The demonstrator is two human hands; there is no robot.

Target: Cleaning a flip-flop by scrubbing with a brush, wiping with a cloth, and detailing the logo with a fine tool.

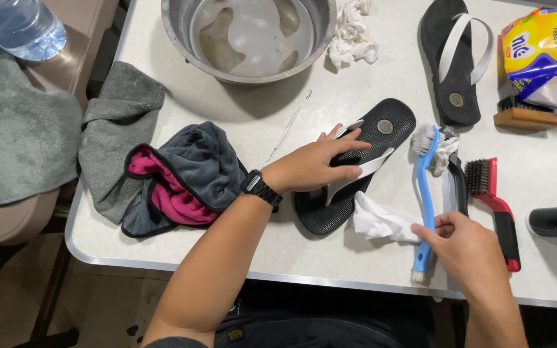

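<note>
- Nearest the table's front edge (182, 267), the right hand (469, 248) has its fingers curled around the lower handle of a blue brush (425, 193); the brush lies on the table with its white bristles pointing away.
- Just left of that hand, a crumpled white tissue (378, 220) touches the heel of a black flip-flop (349, 164).
- The left hand (314, 164), with a black watch (259, 189) on its wrist, lies flat on this flip-flop, fingers spread over the white strap.
- A red-handled wire brush (494, 203) lies right of the blue one.
- To the left sits a grey and pink cloth (185, 177).
- Farther back stand a steel bowl (249, 35), a second flip-flop (456, 58) and a wooden brush (527, 116).
</note>
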